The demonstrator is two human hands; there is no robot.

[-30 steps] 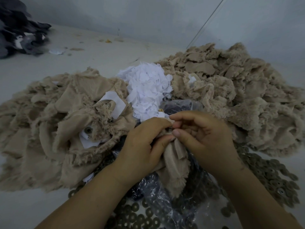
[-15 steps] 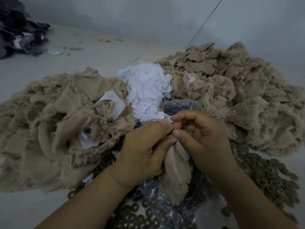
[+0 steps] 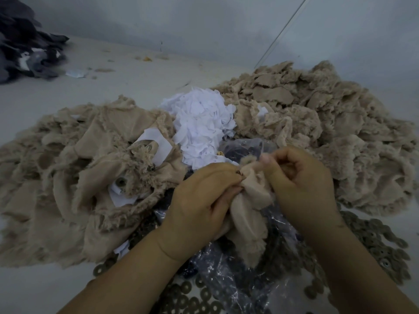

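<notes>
The tan fur scrap (image 3: 247,214) hangs over the plastic bag (image 3: 217,275), at six o'clock from the white paper heap (image 3: 199,125). The left hand (image 3: 201,205) pinches it tight, I'd say to steady it; the right hand (image 3: 301,184), fingers curled, nips its fuzzy top edge.

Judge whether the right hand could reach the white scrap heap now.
Probably yes, once it lets go: the right hand pinches the beige fabric piece, but the white scrap heap lies close beyond it, uncovered.
</notes>
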